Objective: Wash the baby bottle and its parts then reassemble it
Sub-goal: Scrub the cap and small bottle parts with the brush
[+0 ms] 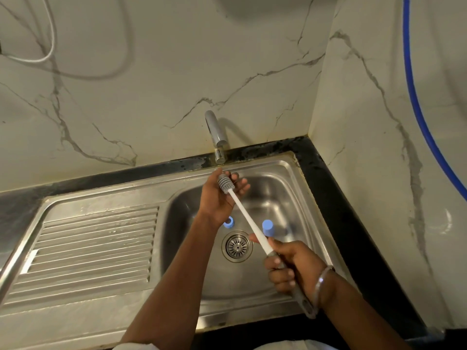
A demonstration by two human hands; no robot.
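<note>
Over the steel sink basin, my right hand grips the grey handle of a long white bottle brush. Its grey ribbed head lies in the upturned palm of my left hand, whose fingers are loosely cupped around it. On the basin floor, a blue screw ring sits left of the brush shaft and a blue cap stands right of it, above the drain. The bottle body and the teat are not visible.
A chrome tap rises behind the basin, with no water seen running. A ribbed drainboard lies to the left. Black counter edging and marble walls close in the back and right. A blue hose hangs at the right.
</note>
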